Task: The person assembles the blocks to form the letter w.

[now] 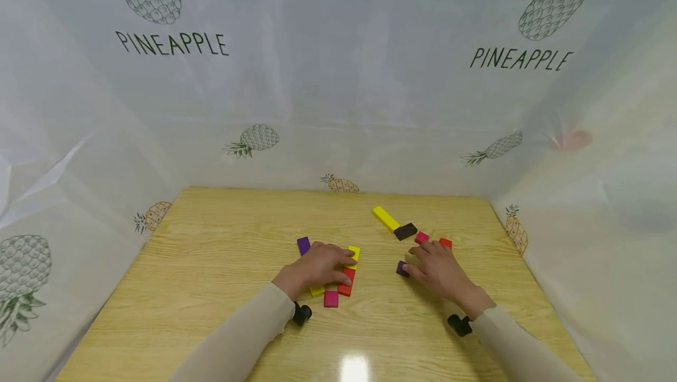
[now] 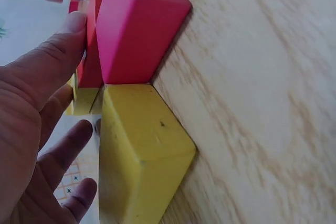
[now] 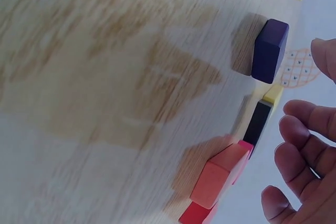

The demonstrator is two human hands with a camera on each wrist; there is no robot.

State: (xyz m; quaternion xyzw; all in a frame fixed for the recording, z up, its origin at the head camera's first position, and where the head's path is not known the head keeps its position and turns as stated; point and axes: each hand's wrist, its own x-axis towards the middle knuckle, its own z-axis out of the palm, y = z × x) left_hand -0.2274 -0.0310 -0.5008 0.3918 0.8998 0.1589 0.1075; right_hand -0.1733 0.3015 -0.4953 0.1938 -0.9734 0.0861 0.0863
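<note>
My left hand (image 1: 324, 264) lies over the left group of wooden blocks, its thumb against a red block (image 1: 347, 283) and its fingers reaching over a yellow block (image 1: 354, 254). Close to the left wrist camera are a pink block (image 2: 142, 30) and another yellow block (image 2: 142, 140), touching at a corner. A purple block (image 1: 303, 245) pokes out behind that hand. My right hand (image 1: 438, 267) hovers with loosely bent fingers beside a small purple block (image 3: 270, 51). In the right wrist view, a gap shows between those fingers and an orange-red block (image 3: 215, 176).
Beyond the right hand lie a long yellow block (image 1: 386, 218), a black block (image 1: 405, 231), a pink block (image 1: 422, 237) and a red block (image 1: 446, 244). The wooden table (image 1: 238, 217) ends at a pale pineapple-print sheet (image 1: 338, 88) behind and at the sides.
</note>
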